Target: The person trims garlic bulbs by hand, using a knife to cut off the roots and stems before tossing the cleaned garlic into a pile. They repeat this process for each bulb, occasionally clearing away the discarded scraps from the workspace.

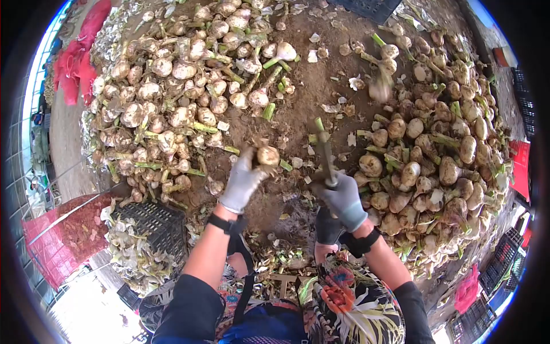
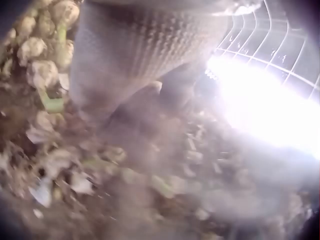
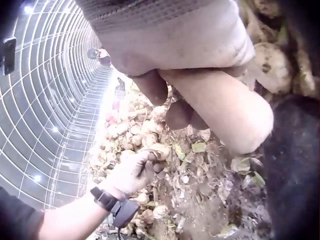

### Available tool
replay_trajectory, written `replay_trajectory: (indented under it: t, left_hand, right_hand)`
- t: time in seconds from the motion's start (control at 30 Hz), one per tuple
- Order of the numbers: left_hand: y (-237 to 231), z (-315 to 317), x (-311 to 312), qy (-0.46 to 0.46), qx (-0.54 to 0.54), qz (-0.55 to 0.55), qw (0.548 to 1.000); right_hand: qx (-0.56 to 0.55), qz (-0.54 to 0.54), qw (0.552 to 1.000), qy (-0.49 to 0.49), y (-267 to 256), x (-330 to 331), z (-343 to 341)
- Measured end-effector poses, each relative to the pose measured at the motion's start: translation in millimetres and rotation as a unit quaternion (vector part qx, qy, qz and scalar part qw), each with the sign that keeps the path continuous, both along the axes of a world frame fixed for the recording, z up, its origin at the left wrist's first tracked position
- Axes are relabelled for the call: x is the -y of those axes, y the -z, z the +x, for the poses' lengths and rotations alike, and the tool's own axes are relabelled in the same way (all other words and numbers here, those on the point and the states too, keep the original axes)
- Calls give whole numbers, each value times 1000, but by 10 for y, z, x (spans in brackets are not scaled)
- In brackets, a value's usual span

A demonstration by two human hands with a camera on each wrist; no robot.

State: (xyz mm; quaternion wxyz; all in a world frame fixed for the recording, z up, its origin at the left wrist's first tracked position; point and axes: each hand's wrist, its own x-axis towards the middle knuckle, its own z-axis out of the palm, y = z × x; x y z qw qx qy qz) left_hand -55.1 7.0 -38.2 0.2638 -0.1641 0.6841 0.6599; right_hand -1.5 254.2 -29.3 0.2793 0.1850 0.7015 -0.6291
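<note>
A garlic bulb [image 1: 268, 156] is gripped by the gloved left hand [image 1: 242, 180] above littered soil [image 1: 309, 69]; an apparent wooden-handled knife [image 1: 327, 161] is held in the right hand [image 1: 345, 200], apart from the bulb. For clean trimming, the bulb is best steadied and strokes directed clear of the left hand.

clear lane up the middle: bare dirt floor [image 1: 301, 106] runs between the left garlic heap [image 1: 177, 97] and the right garlic heap [image 1: 441, 160], just low peel scraps [image 1: 356, 83] across it. far crate [image 1: 369, 7] stands at the top end. the gap from left grip [image 1: 242, 182] to right grip [image 1: 342, 200] is open, though a long tool [image 1: 326, 155] juts forward there. dark shoe [image 1: 328, 226] crowds the right grip's near side; near crate [image 1: 162, 226] walls off the lower left.
</note>
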Motion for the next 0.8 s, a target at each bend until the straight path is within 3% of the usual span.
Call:
replay_trajectory:
  t: [0.03,0.07,0.1,0.13,0.23,0.33,0.5,0.57,0.63,0.67,0.7,0.77,0.8]
  left_hand:
    - [-92,66,-85,-9,-12,70,997]
    - [-98,118,-92,44,-55,113,991]
    - [-95,177,-94,96,-99,155,978]
    - [190,381,-44,11,-60,248,967]
    - [-181,405,-223,-8,14,187,982]
    - [-99,536,-166,-6,-9,177,984]
    - [-166,585,-125,-20,-6,194,981]
    - [-1,593,3,59,-55,211,974]
    - [-491,443,-188,90,-39,171,980]
    - [-667,378,-260,121,-27,128,984]
    - [-670,391,-281,117,-29,125,985]
    - [-651,382,-363,135,-56,61,987]
    - [-651,351,-378,136,-60,61,987]
  right_hand:
    - [0,2,1000,-1,-33,58,-13]
    - [-109,127,981,-94,-94,120,-29]
    - [-215,248,927,-183,-147,160,-44]
    - [-229,266,911,-216,-176,171,-62]
    - [-248,321,874,-268,-266,145,-71]
    - [-285,328,856,-279,-311,145,-33]
    - [-286,324,863,-261,-340,156,30]
    - [-282,328,867,-247,-309,135,38]
    - [-147,293,921,-211,-189,-28,43]
    - [-84,303,927,-202,-150,-94,28]
    - [-78,326,924,-184,-51,-107,82]
    - [-91,197,972,-89,22,-98,138]
    - [-95,198,972,-88,8,-95,93]
